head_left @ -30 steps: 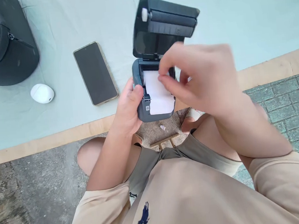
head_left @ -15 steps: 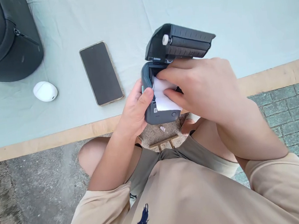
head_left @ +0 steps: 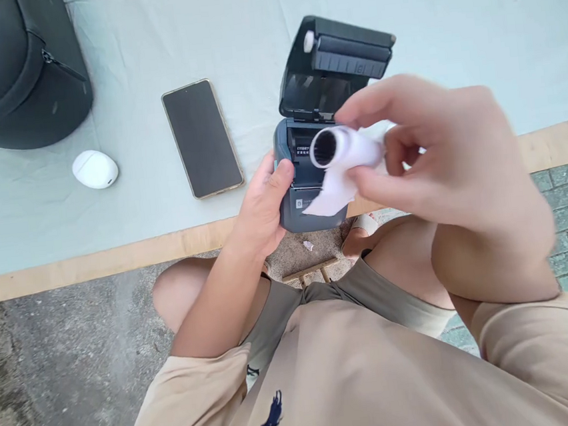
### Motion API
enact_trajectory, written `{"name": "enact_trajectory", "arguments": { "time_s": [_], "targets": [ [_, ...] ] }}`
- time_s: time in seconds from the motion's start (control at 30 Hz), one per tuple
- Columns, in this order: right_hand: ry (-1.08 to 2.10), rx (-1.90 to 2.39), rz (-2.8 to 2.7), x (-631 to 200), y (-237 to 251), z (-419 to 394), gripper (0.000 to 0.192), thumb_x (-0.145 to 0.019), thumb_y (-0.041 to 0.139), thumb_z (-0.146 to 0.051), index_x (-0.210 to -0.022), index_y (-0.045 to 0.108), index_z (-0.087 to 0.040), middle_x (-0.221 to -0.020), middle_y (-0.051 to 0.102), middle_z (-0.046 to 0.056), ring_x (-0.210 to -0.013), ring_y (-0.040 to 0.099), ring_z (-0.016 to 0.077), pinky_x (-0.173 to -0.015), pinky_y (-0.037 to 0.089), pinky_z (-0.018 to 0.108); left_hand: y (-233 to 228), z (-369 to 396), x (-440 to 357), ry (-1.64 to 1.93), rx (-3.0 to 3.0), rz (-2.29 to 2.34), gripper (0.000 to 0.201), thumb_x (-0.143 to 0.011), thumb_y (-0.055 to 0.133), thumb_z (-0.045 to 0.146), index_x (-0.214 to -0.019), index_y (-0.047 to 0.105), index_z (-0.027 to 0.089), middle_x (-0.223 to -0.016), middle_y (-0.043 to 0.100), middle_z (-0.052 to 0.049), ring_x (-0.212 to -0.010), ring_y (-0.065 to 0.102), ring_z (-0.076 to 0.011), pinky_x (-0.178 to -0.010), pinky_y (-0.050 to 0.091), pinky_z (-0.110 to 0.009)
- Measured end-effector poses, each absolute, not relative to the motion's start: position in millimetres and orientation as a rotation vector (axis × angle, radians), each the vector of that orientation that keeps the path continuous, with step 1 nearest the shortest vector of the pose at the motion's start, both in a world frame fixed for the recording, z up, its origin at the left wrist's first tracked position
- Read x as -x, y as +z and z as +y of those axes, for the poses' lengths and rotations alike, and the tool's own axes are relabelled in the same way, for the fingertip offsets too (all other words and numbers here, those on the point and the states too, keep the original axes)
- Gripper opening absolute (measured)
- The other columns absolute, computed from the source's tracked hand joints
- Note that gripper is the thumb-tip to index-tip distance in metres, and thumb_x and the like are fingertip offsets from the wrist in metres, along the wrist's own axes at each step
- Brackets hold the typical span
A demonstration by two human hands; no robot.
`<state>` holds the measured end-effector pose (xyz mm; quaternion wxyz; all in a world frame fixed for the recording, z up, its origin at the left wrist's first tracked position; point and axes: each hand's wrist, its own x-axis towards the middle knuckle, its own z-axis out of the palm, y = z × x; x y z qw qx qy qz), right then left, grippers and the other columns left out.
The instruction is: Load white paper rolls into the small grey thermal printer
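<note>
A small dark grey label printer (head_left: 309, 214) sits at the near edge of the table with its lid (head_left: 335, 67) swung up and its paper bay open. My left hand (head_left: 263, 208) grips the printer's left side, thumb on its top edge. My right hand (head_left: 439, 151) holds a white paper roll (head_left: 341, 150) just above the open bay, the hollow core facing me and a loose tail of paper hanging down over the printer's front.
A black phone (head_left: 202, 137) lies face up to the left of the printer. Further left are a white oval case (head_left: 95, 169) and a large black zipped bag (head_left: 8, 65). The table (head_left: 472, 34) has a pale green cover with a wooden edge; paving lies below.
My right hand has lifted the paper roll out of the printer's bay, where it lay a second ago. The lid dipped partly down, then swung back up. My left hand kept its grip.
</note>
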<state>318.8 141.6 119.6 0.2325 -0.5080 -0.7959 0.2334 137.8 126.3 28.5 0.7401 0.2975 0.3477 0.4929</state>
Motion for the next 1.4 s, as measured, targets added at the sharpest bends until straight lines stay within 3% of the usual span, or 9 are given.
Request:
{"name": "enact_trajectory", "arguments": {
  "time_s": [0.2, 0.3, 0.4, 0.53, 0.77, 0.97, 1.2, 1.33, 1.4],
  "targets": [
    [0.897, 1.173, -1.326, -370, 102, 174, 0.038, -0.067, 0.06, -0.034, -0.101, 0.072, -0.024, -0.104, 0.065, 0.003, -0.067, 0.057, 0.0113, -0.042, 0.03, 0.028, 25, 125, -134, 1.06, -0.617, 0.814, 0.032, -0.094, 0.052, 0.046, -0.108, 0.068, 0.022, -0.106, 0.075, -0.004, -0.112, 0.07, -0.0251, -0.084, 0.064, -0.032],
    [0.874, 1.312, -1.188, -396, 81, 190, 0.037, -0.058, 0.064, -0.044, -0.09, 0.064, -0.025, -0.079, 0.062, 0.002, -0.048, 0.043, 0.0078, -0.036, 0.017, 0.026, 25, 125, -133, 1.059, -0.622, 0.807, 0.032, -0.094, 0.053, 0.046, -0.11, 0.068, 0.022, -0.108, 0.075, -0.004, -0.113, 0.07, -0.0253, -0.087, 0.063, -0.033],
    [0.685, 1.33, -1.337, -409, 65, 191, 0.03, -0.063, 0.072, -0.041, -0.087, 0.058, -0.028, -0.071, 0.055, -0.001, -0.051, 0.052, 0.012, -0.04, 0.032, 0.028, 24, 126, -134, 1.08, -0.614, 0.786, 0.034, -0.095, 0.052, 0.045, -0.111, 0.068, 0.02, -0.112, 0.074, -0.006, -0.111, 0.071, -0.0245, -0.09, 0.062, -0.034],
    [0.462, 1.385, -1.662, -418, 53, 182, 0.031, -0.073, 0.072, -0.04, -0.101, 0.063, -0.031, -0.096, 0.064, 0.008, -0.086, 0.063, 0.0205, -0.072, 0.051, 0.035, 24, 128, -135, 1.095, -0.616, 0.743, 0.041, -0.095, 0.049, 0.049, -0.115, 0.067, 0.018, -0.116, 0.072, -0.008, -0.109, 0.071, -0.0251, -0.094, 0.061, -0.038],
    [0.195, 1.568, -1.929, -430, 44, 171, 0.068, -0.078, 0.064, -0.04, -0.141, 0.042, -0.025, -0.141, 0.054, 0.013, -0.121, 0.06, 0.0251, -0.095, 0.046, 0.039, 27, 127, -136, 1.081, -0.635, 0.797, 0.051, -0.091, 0.051, 0.059, -0.118, 0.067, 0.019, -0.116, 0.074, -0.009, -0.112, 0.069, -0.0296, -0.09, 0.062, -0.039],
    [-0.056, 1.397, -1.962, -390, 56, 140, 0.037, -0.083, 0.06, -0.039, -0.116, 0.057, -0.023, -0.106, 0.06, 0.012, -0.092, 0.06, 0.023, -0.067, 0.045, 0.034, 27, 126, -137, 1.086, -0.642, 0.819, 0.052, -0.094, 0.045, 0.058, -0.118, 0.068, 0.018, -0.114, 0.074, -0.009, -0.095, 0.073, -0.0243, -0.07, 0.064, -0.03],
    [0.057, 1.894, -2.06, -350, 50, 141, 0.032, -0.087, 0.058, -0.039, -0.115, 0.058, -0.022, -0.108, 0.056, 0.014, -0.106, 0.057, 0.0263, -0.08, 0.052, 0.038, 28, 127, -139, 1.125, -0.685, 0.782, 0.048, -0.098, 0.04, 0.053, -0.116, 0.069, 0.019, -0.116, 0.073, -0.008, -0.104, 0.072, -0.0244, -0.086, 0.063, -0.033],
    [0.27, 1.688, -2.003, -356, 44, 147, 0.054, -0.086, 0.058, -0.033, -0.136, 0.038, -0.028, -0.126, 0.056, 0.01, -0.103, 0.061, 0.0221, -0.087, 0.053, 0.039, 26, 126, -137, 1.106, -0.637, 0.769, 0.049, -0.097, 0.043, 0.054, -0.117, 0.067, 0.016, -0.112, 0.074, -0.01, -0.095, 0.073, -0.0235, -0.085, 0.063, -0.034],
    [0.414, 1.522, -1.894, -359, 43, 149, 0.072, -0.083, 0.06, -0.038, -0.144, 0.022, -0.033, -0.151, 0.038, 0.01, -0.098, 0.063, 0.019, -0.082, 0.055, 0.037, 27, 126, -137, 1.111, -0.622, 0.755, 0.05, -0.095, 0.046, 0.055, -0.117, 0.066, 0.015, -0.108, 0.074, -0.011, -0.092, 0.074, -0.0243, -0.076, 0.064, -0.033]
  ]
}}
